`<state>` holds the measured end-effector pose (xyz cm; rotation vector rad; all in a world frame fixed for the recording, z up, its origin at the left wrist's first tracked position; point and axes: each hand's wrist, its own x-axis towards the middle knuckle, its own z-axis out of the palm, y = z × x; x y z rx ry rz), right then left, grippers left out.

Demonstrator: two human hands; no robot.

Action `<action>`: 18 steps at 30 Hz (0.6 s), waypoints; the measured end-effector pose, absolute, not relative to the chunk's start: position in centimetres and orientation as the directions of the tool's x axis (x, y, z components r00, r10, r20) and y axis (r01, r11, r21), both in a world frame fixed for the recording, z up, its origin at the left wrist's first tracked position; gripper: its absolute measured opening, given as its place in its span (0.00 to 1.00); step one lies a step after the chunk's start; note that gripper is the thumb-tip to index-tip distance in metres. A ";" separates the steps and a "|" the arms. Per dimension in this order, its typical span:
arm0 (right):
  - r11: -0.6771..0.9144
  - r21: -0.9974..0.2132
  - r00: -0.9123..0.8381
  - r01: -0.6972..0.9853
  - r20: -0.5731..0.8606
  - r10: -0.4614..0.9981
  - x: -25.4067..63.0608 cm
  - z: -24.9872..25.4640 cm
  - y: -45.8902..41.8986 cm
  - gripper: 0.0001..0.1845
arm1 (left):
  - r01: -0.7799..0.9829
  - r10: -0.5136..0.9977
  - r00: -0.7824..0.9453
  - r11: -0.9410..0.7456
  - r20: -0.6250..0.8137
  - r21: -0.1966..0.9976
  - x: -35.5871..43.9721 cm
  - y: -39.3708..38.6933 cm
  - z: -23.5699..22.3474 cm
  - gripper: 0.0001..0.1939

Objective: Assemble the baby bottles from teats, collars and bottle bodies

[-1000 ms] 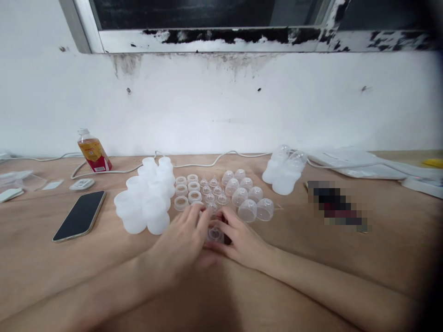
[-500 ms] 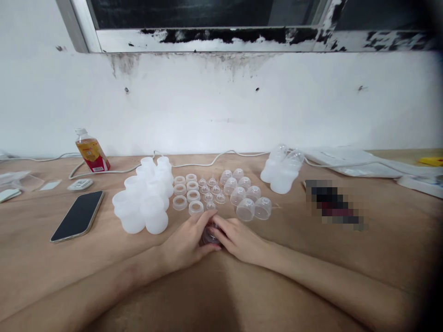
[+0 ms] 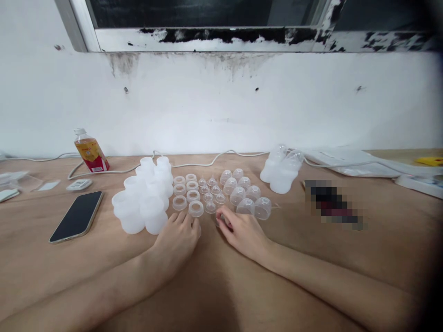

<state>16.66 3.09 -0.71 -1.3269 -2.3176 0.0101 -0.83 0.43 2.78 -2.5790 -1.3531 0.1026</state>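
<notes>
My left hand [image 3: 179, 236] is palm down by the near end of the rings, its fingers curled. What lies under them is hidden. My right hand [image 3: 244, 233] has bent fingers in a loose pinch, and a bit of clear plastic shows at the tips. Just ahead are two rows of translucent screw rings [image 3: 196, 209]. Beside these stand several clear bottle teats [image 3: 210, 206], pointing up. Clear dome caps [image 3: 262, 208] sit in two rows by my right hand. A cluster of milky-white bottles [image 3: 156, 221] stands left of the rings.
Capped white bottles [image 3: 282, 181] stand at the back right. A phone [image 3: 76, 216], a small white timer-like device [image 3: 79, 185] and a drink bottle [image 3: 92, 151] are on the left. A white cable [image 3: 204, 164] runs along the wall. A blurred dark item [image 3: 334, 205] lies to the right.
My hands were together around a clear plastic piece and have now come apart. The left moved left toward the rings and bottles; the right moved slightly right.
</notes>
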 end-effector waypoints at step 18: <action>0.530 -0.259 -0.377 0.807 0.464 0.802 17.3 -1.0 4.4 0.12 | 0.821 0.836 0.521 -0.436 0.170 -0.369 -1.5 1.6 2.7 0.17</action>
